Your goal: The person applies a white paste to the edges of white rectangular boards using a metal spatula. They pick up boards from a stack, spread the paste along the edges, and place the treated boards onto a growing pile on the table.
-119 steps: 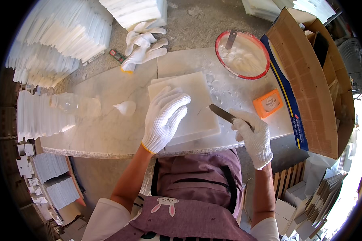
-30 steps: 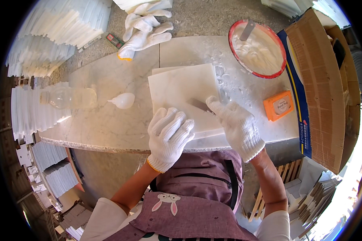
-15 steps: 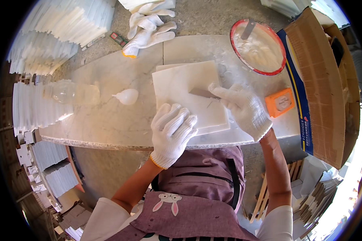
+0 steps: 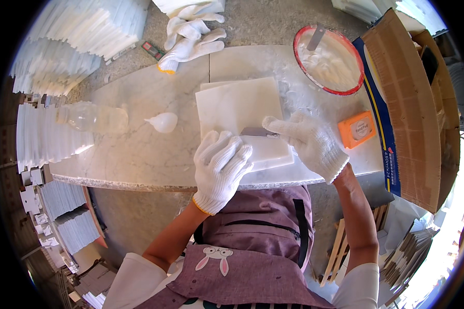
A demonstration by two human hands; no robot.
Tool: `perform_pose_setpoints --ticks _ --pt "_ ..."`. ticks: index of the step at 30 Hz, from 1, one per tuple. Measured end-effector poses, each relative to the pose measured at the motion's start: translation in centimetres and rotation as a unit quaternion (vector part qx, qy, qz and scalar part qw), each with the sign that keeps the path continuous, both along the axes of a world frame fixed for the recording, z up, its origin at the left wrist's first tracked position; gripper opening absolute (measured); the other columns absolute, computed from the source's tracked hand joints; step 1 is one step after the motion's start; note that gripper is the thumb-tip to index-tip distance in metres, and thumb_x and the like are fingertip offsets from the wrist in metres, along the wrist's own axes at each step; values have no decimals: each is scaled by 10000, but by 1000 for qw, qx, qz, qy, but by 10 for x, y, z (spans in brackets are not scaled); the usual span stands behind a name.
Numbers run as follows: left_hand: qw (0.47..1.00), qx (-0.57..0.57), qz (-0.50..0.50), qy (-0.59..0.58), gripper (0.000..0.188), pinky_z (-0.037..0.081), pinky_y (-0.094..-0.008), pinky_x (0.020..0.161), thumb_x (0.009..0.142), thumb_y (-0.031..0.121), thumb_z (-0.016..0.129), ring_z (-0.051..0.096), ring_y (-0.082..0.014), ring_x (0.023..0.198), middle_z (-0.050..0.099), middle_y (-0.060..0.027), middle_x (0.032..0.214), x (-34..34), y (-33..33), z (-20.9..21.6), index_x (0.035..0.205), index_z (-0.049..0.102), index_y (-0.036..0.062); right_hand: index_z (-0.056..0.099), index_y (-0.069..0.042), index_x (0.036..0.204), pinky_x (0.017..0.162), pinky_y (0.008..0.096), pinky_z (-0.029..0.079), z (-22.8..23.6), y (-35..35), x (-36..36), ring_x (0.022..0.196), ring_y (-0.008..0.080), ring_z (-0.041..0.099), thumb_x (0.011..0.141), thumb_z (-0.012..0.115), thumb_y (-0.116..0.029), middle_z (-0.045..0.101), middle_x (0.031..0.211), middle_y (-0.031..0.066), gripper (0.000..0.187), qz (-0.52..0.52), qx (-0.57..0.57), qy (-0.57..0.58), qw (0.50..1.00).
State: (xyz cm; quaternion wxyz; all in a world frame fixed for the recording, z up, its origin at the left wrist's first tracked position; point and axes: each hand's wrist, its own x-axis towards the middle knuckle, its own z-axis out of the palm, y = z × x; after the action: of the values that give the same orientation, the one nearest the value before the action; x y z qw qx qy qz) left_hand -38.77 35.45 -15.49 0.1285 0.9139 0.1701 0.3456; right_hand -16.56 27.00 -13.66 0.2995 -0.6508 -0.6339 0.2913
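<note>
Two white marble tiles (image 4: 237,98) lie stacked, slightly askew, on the pale stone worktop. My left hand (image 4: 220,167), in a white knitted glove, rests on the near left corner of the top tile, its fingers laid loosely forward; the thumb is hidden. In my gloved right hand (image 4: 312,141) is a putty knife (image 4: 257,132) with a flat grey blade, held low over the near half of the top tile. The blade points left, toward my left fingers, and looks to be on or just above the surface. The knife's handle is hidden in the glove.
A red-rimmed bowl (image 4: 297,46) of white paste holds another blade, back right. An orange box (image 4: 357,130) and a cardboard carton (image 4: 404,103) stand right. Left are a white squeeze bulb (image 4: 163,122) and clear jar (image 4: 113,120). Spare gloves (image 4: 188,44) lie at the back; stacked slabs (image 4: 87,26) rise beyond.
The putty knife has moved toward me across the top tile, and its blade now looks narrower. My right hand has turned slightly; my left hand has stayed nearly still.
</note>
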Motion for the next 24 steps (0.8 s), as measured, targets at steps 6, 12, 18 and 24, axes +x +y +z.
perform_pose_setpoints --ticks 6,12,18,24 --pt "1000 -11 -4 29 345 385 -402 590 579 176 729 504 -278 690 548 -70 808 -3 1 4 873 595 55 698 -92 1246 769 377 488 -5 13 5 828 276 607 919 568 -7 646 866 136 363 -10 25 22 999" --pt "1000 4 -2 14 381 413 -388 606 529 177 741 546 -283 734 579 -76 846 -5 -1 -1 869 642 37 701 -100 1240 763 377 484 0 6 4 818 274 603 940 552 -22 626 849 139 343 15 15 -3 1000" --pt "1000 6 16 8 311 394 -404 600 585 189 729 506 -288 709 561 -83 814 -1 -3 2 838 622 43 702 -97 1236 761 372 482 1 4 1 812 288 604 931 564 -24 623 858 142 342 -13 14 8 1000" --pt "1000 2 11 22 347 422 -399 613 564 169 751 534 -296 742 587 -86 854 -4 -3 3 868 647 40 708 -104 1225 755 369 480 -7 6 2 802 281 600 928 576 -29 614 849 135 333 -32 62 13 997"
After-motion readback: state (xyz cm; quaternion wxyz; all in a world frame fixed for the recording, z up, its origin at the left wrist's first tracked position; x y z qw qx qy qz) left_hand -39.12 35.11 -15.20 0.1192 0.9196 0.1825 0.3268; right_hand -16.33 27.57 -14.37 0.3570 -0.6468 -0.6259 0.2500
